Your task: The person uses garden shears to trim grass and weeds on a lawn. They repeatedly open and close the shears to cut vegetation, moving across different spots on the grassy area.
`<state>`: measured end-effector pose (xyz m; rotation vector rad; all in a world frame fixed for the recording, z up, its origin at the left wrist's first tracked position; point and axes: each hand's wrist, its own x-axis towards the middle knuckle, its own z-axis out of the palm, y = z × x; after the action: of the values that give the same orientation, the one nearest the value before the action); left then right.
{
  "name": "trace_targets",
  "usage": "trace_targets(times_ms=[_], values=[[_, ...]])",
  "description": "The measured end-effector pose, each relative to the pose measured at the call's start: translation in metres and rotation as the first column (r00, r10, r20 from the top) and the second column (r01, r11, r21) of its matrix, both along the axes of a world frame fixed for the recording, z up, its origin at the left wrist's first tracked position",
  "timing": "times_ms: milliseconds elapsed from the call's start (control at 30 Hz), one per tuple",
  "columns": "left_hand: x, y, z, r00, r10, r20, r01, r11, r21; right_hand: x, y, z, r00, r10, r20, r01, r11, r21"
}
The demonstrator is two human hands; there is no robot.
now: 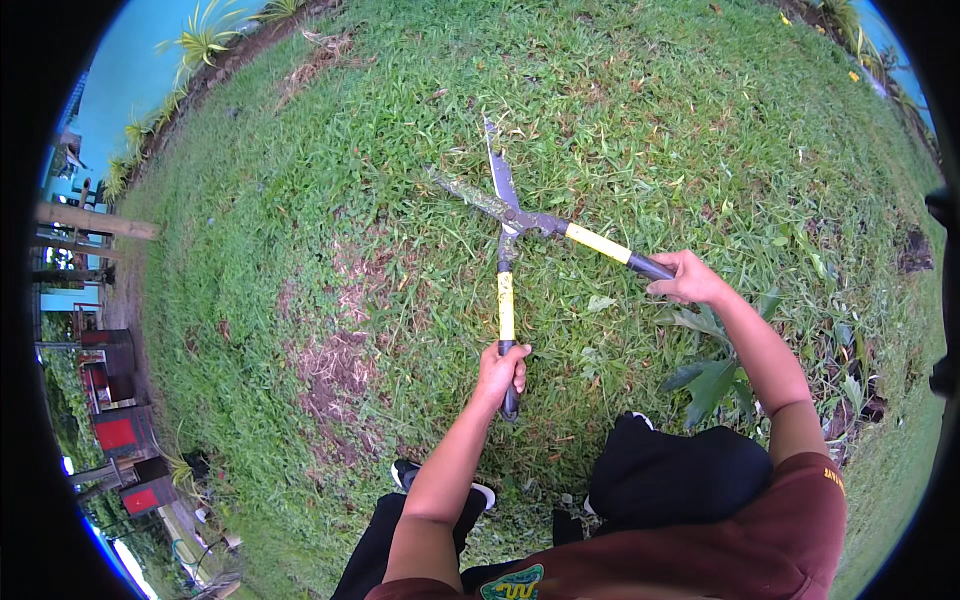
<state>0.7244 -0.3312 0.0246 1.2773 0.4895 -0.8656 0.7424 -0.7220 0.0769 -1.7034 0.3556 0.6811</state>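
A pair of hedge shears is spread wide just over the grass. My left hand grips the black end of the lower yellow handle, which runs nearly straight away from me. Around the black end of the other yellow handle, my right hand is closed, farther out to the right. Both metal blades point away from me, and grass clippings cling to the left one. Whether the blades touch the ground I cannot tell.
A broad-leaved plant grows below my right forearm. Bare soil with dry grass lies left of my left hand. Red and black boxes and wooden posts stand at far left. Spiky plants line a blue wall.
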Motion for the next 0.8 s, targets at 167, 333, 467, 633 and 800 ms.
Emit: trace_targets(times_ms=[167, 333, 467, 633, 800], values=[[0.043, -0.026, 0.01, 0.993, 0.072, -0.098, -0.074, 0.997, -0.022, 0.04, 0.038, 0.028, 0.998, -0.033, -0.06, 0.028, 0.996, -0.085], [0.057, -0.106, 0.0, 0.788, 0.588, -0.181, -0.615, 0.768, -0.18, 0.074, 0.103, -0.018, 0.995, 0.066, 0.07, -0.067, 0.998, 0.009], [0.026, -0.064, -0.003, 0.821, 0.542, -0.177, -0.565, 0.816, -0.122, 0.054, 0.109, -0.026, 0.989, 0.09, 0.115, -0.09, 0.996, -0.005], [0.036, 0.024, -0.002, 0.991, 0.117, -0.068, -0.122, 0.989, -0.089, 0.049, 0.066, 0.018, 1.0, -0.012, -0.011, 0.011, 1.0, -0.027], [0.071, -0.008, -0.005, 0.947, 0.201, -0.25, -0.207, 0.978, 0.001, 0.082, 0.084, 0.024, 0.995, 0.007, -0.1, -0.016, 0.996, -0.093]])
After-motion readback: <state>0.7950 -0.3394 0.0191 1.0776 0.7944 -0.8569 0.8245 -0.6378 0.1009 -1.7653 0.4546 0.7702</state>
